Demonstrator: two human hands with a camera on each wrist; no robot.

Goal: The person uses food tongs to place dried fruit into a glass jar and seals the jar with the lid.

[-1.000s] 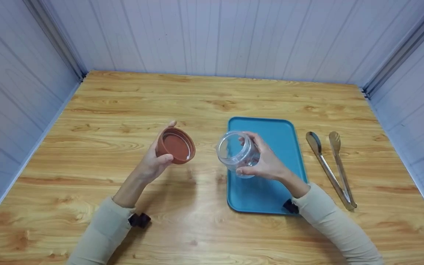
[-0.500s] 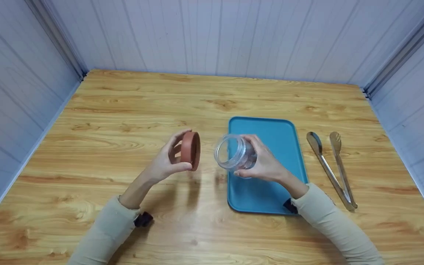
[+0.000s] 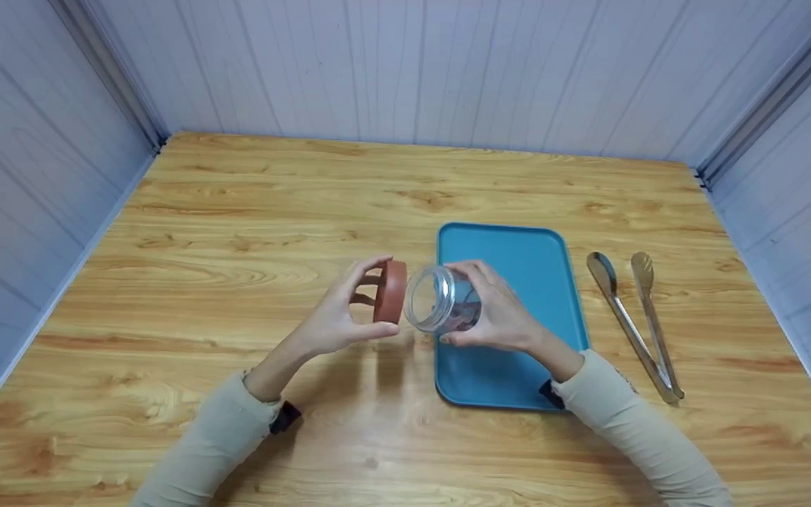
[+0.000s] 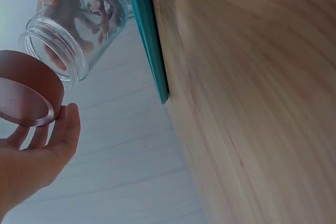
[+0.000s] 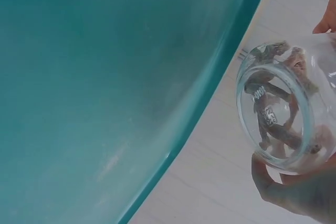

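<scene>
Between thumb and fingers, my left hand grips a reddish-brown screw lid by its rim, its opening turned right. My right hand holds a clear jar tilted on its side, mouth pointing left at the lid. Only a small gap parts the two in the head view. Inside the jar lie several brownish, knobbly root-like pieces, seen through its base in the right wrist view. The left wrist view has the lid close to the threaded jar neck.
Beneath the right hand and jar, a blue tray lies on the wooden table. Metal tongs rest to the right of the tray. Pale panelled walls enclose the table's back and sides.
My left hand has moved right and turned the lid from facing up to facing the jar. The right hand has tipped the jar further towards level, its mouth leftward.
</scene>
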